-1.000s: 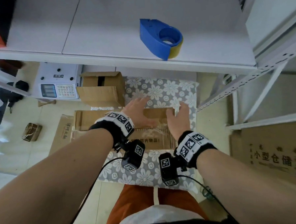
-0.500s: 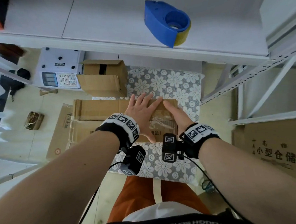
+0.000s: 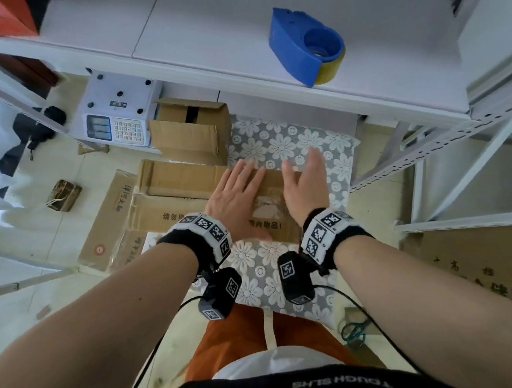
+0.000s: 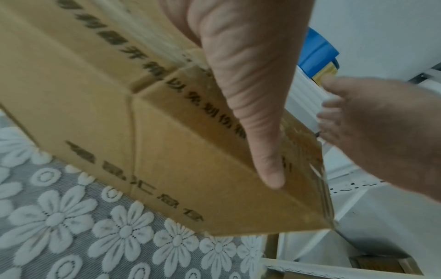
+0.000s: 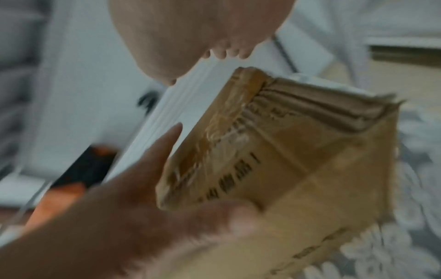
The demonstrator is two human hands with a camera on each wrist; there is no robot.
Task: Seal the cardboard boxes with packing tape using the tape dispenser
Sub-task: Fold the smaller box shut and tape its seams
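Note:
A brown cardboard box (image 3: 177, 186) with printed black characters lies on a floral cloth (image 3: 279, 145), and wrinkled clear tape (image 3: 267, 206) covers its right end. My left hand (image 3: 237, 194) rests flat on the box top with straight fingers; in the left wrist view its thumb (image 4: 260, 132) lies along the box (image 4: 107, 122) edge. My right hand (image 3: 304, 182) hovers open just right of the taped end, off the box (image 5: 298, 151). The blue tape dispenser (image 3: 306, 45) with a yellowish roll stands on the white shelf (image 3: 210, 33) above, untouched.
An open smaller carton (image 3: 189, 132) and a white scale (image 3: 114, 118) stand behind the box. Flattened cardboard (image 3: 108, 219) lies on the floor at left. The shelf's metal frame (image 3: 425, 161) rises at right, with green scissors (image 3: 354, 331) on the floor below.
My right hand has come off the taped end of the box and lifted up and to the right, fingers spread. The left hand stays flat on the box.

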